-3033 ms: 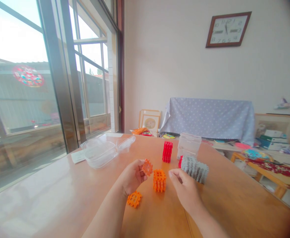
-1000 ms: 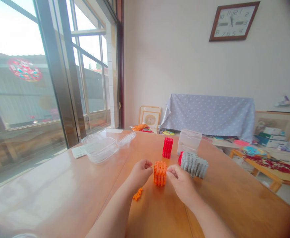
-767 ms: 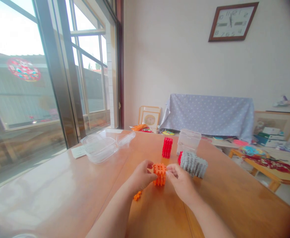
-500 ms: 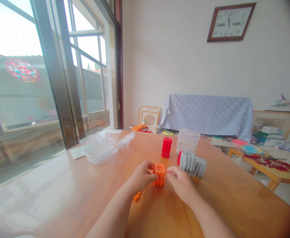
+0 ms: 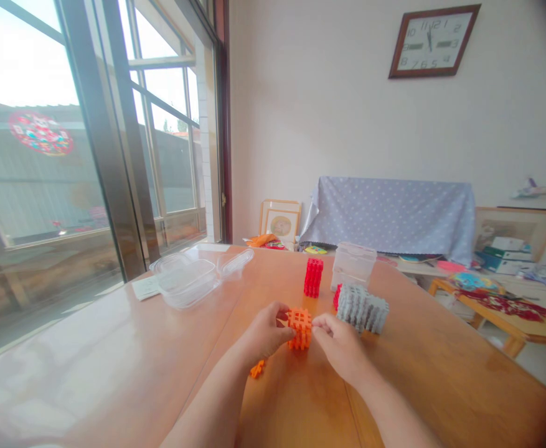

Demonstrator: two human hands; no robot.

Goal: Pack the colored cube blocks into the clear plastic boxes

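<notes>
Your orange stack (image 5: 299,338) stands on the tabletop (image 5: 160,367), between your two hands. Your left hand (image 5: 275,331) has its grip around the stack's left side, thumb in front, fingers toward the back. Your right hand (image 5: 334,336) has bent fingers at the right edge; I can't tell if they touch it, pinch it, or are only v. close. Main risk, imo: the top could sit crooked, b/c the notched edges prob. must line up w/ those below. If your left thumb pushes too hard, the stack could also lean or slide, as only its left side is surely held. Pls mind the orange piece (image 5: 257,369) just beside your left forearm, partly hidden by it: your arm could sweep it away unseen. Near your right hand, beyond it, are the grey pieces (image 5: 362,307); a quick outward move w/ the knuckles could knock them. The red stack (image 5: 313,278) is farther, tall and narrow, so it could tip if you reach carelessly. The clear box (image 5: 354,264) and clear container (image 5: 188,286) are well apart, so less danger.
</notes>
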